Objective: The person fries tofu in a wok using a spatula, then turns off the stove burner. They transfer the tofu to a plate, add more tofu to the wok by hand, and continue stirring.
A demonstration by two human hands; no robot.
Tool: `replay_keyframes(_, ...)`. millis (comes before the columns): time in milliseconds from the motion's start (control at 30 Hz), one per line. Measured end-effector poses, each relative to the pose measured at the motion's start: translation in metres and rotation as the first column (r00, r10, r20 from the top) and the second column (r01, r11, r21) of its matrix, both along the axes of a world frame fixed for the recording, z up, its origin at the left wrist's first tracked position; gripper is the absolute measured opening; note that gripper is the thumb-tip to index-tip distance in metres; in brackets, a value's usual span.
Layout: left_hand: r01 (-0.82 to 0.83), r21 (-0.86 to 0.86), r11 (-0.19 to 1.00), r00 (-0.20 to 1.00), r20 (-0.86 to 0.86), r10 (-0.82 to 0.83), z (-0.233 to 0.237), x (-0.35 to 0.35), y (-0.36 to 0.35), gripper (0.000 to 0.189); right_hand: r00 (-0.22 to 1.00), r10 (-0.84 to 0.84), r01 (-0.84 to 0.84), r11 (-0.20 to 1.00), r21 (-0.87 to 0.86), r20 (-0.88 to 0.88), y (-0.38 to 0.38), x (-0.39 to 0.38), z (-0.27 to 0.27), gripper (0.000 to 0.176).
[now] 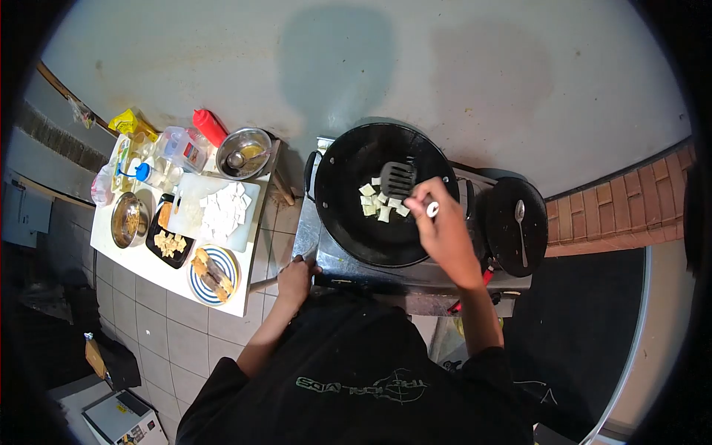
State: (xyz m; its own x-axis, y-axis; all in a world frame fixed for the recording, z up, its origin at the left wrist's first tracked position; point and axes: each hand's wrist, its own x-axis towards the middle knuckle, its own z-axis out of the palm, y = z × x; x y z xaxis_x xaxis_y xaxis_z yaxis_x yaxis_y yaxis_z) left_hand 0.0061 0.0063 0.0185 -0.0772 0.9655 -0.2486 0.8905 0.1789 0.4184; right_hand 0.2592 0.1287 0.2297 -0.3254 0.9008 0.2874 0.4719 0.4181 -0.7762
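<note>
gap between table (102, 234) and wok handle (310, 176)

One slotted spatula (398, 179), gripped in the right hand (436, 217) over white cut pieces (368, 200) in a black two-handled wok (348, 230). One left hand (295, 278), placed at the stove's front edge. One spoon (521, 230), laid on a black pan (497, 222).

Black shirt (352, 356): green lettering (363, 386), not reliably legible. Yellow packet (133, 123), clear tub (182, 148): print too small to read.
</note>
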Motion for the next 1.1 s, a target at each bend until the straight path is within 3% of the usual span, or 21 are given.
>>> replay_keyframes(133,0.021,-0.018,1.000,0.999,-0.044,-0.021,0.000,0.000,0.001,0.030,0.988,-0.141,0.143,0.990,-0.019,0.065,0.014,0.015,0.019,0.022)
replay_keyframes(200,0.032,-0.020,0.999,0.999,-0.043,-0.033,0.003,0.000,0.002,0.030,0.948,-0.242,0.245,0.969,0.010,0.208,0.021,0.018,0.028,0.028)
replay_keyframes(533,0.014,-0.056,0.998,1.000,-0.026,-0.016,0.004,-0.001,0.001,0.033,0.915,-0.308,0.311,0.950,0.031,0.262,0.034,0.032,0.006,0.033)
replay_keyframes(667,0.022,-0.041,0.999,0.999,-0.030,-0.023,0.006,0.000,0.002,0.032,0.943,-0.278,0.293,0.954,-0.058,0.185,0.031,0.038,-0.012,0.032)
replay_keyframes(733,0.041,-0.034,0.999,0.999,-0.025,-0.041,0.008,0.000,0.001,0.031,0.974,-0.228,0.220,0.947,-0.233,-0.009,0.024,0.041,-0.019,0.029)
replay_keyframes(867,0.041,-0.030,0.999,0.998,-0.054,-0.043,0.001,0.001,0.002,0.026,0.980,-0.152,0.091,0.912,-0.399,-0.125,0.006,0.046,-0.023,0.018)
replay_keyframes(1033,0.046,-0.048,0.998,0.997,-0.065,-0.049,0.003,0.001,0.002,0.021,0.991,-0.025,-0.027,0.923,-0.383,-0.128,-0.009,0.045,-0.023,0.007)
replay_keyframes(1100,0.086,-0.064,0.994,0.990,-0.110,-0.093,0.004,0.000,0.004,0.028,0.993,-0.046,0.002,0.926,-0.378,-0.107,-0.014,0.039,-0.024,0.008)
